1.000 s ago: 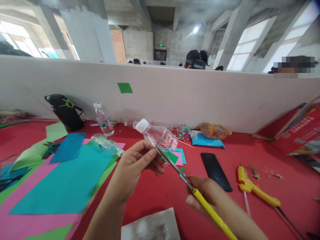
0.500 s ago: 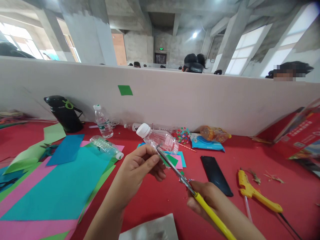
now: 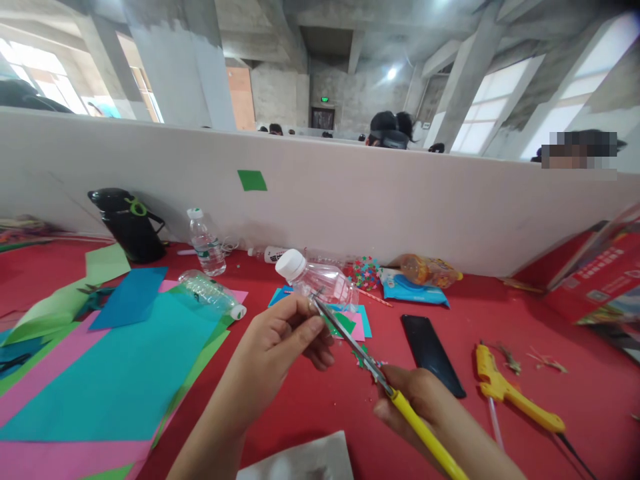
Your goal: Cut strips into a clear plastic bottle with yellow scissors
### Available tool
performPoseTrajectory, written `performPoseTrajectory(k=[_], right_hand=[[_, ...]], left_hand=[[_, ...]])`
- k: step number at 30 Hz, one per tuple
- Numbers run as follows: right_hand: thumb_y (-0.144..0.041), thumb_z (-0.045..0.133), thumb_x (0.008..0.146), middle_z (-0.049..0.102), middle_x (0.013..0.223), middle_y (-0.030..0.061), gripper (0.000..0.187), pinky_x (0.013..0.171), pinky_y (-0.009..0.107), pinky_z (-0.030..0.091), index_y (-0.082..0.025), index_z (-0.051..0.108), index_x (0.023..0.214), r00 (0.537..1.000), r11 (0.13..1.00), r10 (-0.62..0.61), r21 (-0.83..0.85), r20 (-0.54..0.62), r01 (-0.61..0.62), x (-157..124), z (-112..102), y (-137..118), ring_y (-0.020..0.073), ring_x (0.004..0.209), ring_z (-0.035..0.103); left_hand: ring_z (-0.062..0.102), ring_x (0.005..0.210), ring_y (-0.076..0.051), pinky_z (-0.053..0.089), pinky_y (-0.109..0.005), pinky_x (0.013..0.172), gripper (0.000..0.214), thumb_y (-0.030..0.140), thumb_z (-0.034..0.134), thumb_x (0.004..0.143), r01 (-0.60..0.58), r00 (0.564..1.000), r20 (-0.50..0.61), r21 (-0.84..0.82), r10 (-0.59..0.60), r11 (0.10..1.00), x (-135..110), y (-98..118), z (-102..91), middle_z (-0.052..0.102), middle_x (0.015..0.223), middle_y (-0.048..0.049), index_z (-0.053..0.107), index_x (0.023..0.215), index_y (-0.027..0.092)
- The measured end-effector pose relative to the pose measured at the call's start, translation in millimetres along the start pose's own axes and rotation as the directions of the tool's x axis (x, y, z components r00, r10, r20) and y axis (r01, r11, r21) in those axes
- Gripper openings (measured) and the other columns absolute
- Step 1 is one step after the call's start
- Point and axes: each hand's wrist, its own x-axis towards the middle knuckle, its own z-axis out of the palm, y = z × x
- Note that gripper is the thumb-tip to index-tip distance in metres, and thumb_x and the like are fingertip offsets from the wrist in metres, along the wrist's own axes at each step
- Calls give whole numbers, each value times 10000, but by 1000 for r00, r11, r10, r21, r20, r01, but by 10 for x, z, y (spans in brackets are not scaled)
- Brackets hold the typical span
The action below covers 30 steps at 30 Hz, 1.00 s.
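Note:
My left hand (image 3: 280, 337) holds a small clear plastic bottle (image 3: 320, 280) with a white cap, tilted up to the left above the red table. My right hand (image 3: 425, 407) grips yellow-handled scissors (image 3: 370, 367); their metal blades point up-left and their tips touch the bottle's side right beside my left fingers. Small cut scraps lie on the table under the blades.
Coloured paper sheets (image 3: 115, 373) cover the left of the red table (image 3: 310, 400). A lying bottle (image 3: 210, 290), an upright bottle (image 3: 205, 243) and a black jug (image 3: 127, 223) stand behind. A black phone (image 3: 433, 347) and yellow glue gun (image 3: 515, 397) lie right. A white partition (image 3: 350, 200) rises behind.
The bottle and scissors have shifted slightly; the blade tips stay at the bottle's side. The view has tilted a little.

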Motion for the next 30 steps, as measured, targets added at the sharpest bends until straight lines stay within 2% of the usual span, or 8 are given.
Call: performPoseTrajectory(k=[5, 9, 14, 25, 30], right_hand=[[-589, 476, 875, 407, 650, -36, 420, 512, 252, 243, -203, 416, 722, 1000, 999, 0, 42, 18, -1, -43, -14, 24, 127, 579, 301], [-576, 470, 881, 423, 657, -30, 406, 521, 255, 251, -201, 423, 734, 1000, 1000, -2, 24, 4, 2, -65, -29, 4, 130, 586, 311], [-545, 486, 855, 350, 616, -50, 386, 482, 248, 203, -213, 378, 689, 1000, 999, 15, 47, 11, -15, -31, -36, -37, 118, 557, 266], [-592, 432, 909, 407, 664, -27, 426, 514, 246, 250, -207, 415, 728, 1000, 999, -26, 41, -8, 26, -54, 10, -21, 132, 590, 316], [-585, 437, 898, 364, 620, -43, 424, 506, 258, 223, -215, 384, 699, 999, 999, -44, 17, -31, 44, -27, 16, -26, 128, 562, 306]], left_hand=[[670, 568, -119, 558, -233, 553, 125, 229, 560, 889, 16, 999, 32, 6, -16, 1000, -6, 0, 15, 676, 680, 2, 593, 783, 172], [666, 574, -108, 553, -218, 553, 135, 216, 545, 891, 22, 998, 54, 28, -24, 999, -9, 0, 50, 665, 686, 7, 585, 771, 169], [662, 577, -104, 550, -213, 552, 136, 205, 532, 896, 4, 998, 61, 45, -7, 999, 0, 14, 54, 660, 686, 9, 582, 775, 169], [661, 589, -113, 552, -232, 571, 126, 212, 532, 896, 29, 999, 44, 61, -32, 998, -49, 19, 88, 650, 694, 9, 570, 781, 177], [664, 584, -118, 547, -235, 564, 137, 221, 538, 892, 34, 999, 33, 64, -36, 997, -53, 26, 100, 651, 690, 4, 569, 766, 177]])
